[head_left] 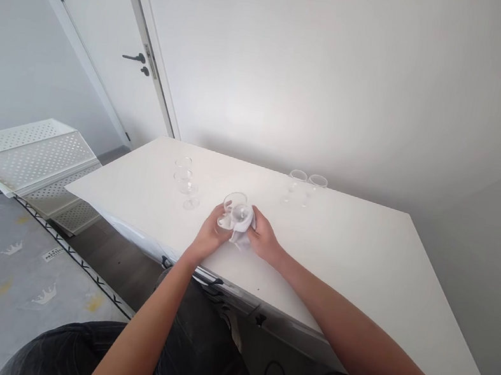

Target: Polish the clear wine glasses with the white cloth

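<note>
left hand [212,230] grips a clear glass [238,206] (likely light, slick, brittle; best cradled gently by its bowl), right hand [263,235] clasping white cloth [239,235].

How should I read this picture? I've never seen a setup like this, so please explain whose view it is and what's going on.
There is no machine here. A person works with two bare hands, and the single picture comes from a camera worn on their head, looking forward and down. The left hand holds a clear glass; the right hand holds a white cloth against it. Both are above a white table. Two stemmed glasses stand toward its back edge, and more clear glasses stand to the left; their outlines overlap, so I won't count them.
</note>
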The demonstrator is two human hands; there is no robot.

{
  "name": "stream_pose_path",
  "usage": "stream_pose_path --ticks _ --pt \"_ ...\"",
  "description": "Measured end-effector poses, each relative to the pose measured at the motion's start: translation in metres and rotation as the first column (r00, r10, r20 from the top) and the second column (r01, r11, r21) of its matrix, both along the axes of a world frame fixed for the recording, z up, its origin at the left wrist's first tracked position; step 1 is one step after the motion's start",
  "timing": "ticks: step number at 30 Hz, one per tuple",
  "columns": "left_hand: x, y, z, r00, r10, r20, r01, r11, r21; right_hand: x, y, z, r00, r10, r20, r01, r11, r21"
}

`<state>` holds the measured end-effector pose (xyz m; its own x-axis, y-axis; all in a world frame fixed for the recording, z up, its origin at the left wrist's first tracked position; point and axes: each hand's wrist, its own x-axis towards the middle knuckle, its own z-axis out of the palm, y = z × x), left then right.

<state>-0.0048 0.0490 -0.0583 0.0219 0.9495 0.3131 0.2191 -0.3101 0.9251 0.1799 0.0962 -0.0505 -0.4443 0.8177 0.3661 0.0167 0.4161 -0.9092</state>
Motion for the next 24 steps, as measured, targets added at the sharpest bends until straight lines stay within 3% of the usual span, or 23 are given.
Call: stream_pose_path --ticks 2,4,7,9,10,11,13,14,16,17,19,21,23,24 --pt "-0.002 -0.002 0.001 0.997 0.016 0.082 -0.015 1.0 -0.013 0.002 0.003 -0.001 1.0 -0.018 -0.013 0.016 0.993 -0.117" --pt "-0.004 -0.001 0.003 0.975 0.001 0.223 0.007 0.999 -0.035 0.003 0.004 -0.001 0.996 0.083 -0.035 -0.09 0.948 -0.306" --pt "-0.004 0.008 0.008 0.904 -0.09 0.418 0.132 0.989 -0.073 0.004 0.0 0.001 0.947 0.26 -0.187 -0.32 0.75 -0.579" --pt "0.0 0.018 0.013 0.879 -0.145 0.453 0.191 0.98 -0.057 0.003 -0.004 0.004 0.918 0.299 -0.259 -0.395 0.663 -0.635" --pt "0.003 0.024 0.017 0.888 -0.146 0.436 0.182 0.982 -0.042 0.002 -0.005 0.006 0.921 0.299 -0.251 -0.39 0.68 -0.622" --pt "0.006 0.03 0.02 0.911 -0.121 0.394 0.145 0.989 -0.032 0.0 -0.006 0.007 0.939 0.278 -0.203 -0.344 0.735 -0.584" --pt "0.014 0.041 0.023 0.964 -0.012 0.265 0.022 0.999 -0.034 -0.003 -0.007 0.007 0.992 0.128 0.009 -0.112 0.899 -0.424" --pt "0.018 0.046 0.023 0.979 0.056 0.197 -0.05 0.998 -0.037 -0.004 -0.006 0.006 0.99 -0.009 0.141 0.052 0.952 -0.303" --pt "0.026 0.054 0.02 0.975 0.203 0.092 -0.201 0.979 -0.021 -0.005 -0.004 0.003 0.909 -0.25 0.334 0.297 0.95 -0.095" --pt "0.029 0.056 0.017 0.963 0.263 0.06 -0.264 0.965 0.005 -0.003 -0.001 0.002 0.889 -0.279 0.364 0.328 0.941 -0.079" --pt "0.032 0.059 0.01 0.945 0.326 0.025 -0.327 0.941 0.092 0.001 0.003 0.0 0.955 -0.129 0.266 0.2 0.945 -0.257" --pt "0.031 0.059 0.005 0.948 0.317 0.036 -0.318 0.93 0.185 0.006 0.006 0.001 0.992 0.122 0.015 -0.1 0.868 -0.486" --pt "0.029 0.058 0.003 0.955 0.283 0.084 -0.295 0.922 0.252 0.01 0.006 0.004 0.954 0.265 -0.143 -0.298 0.766 -0.569" --pt "0.027 0.058 0.003 0.954 0.279 0.106 -0.297 0.916 0.268 0.01 0.006 0.006 0.954 0.273 -0.122 -0.294 0.779 -0.554"
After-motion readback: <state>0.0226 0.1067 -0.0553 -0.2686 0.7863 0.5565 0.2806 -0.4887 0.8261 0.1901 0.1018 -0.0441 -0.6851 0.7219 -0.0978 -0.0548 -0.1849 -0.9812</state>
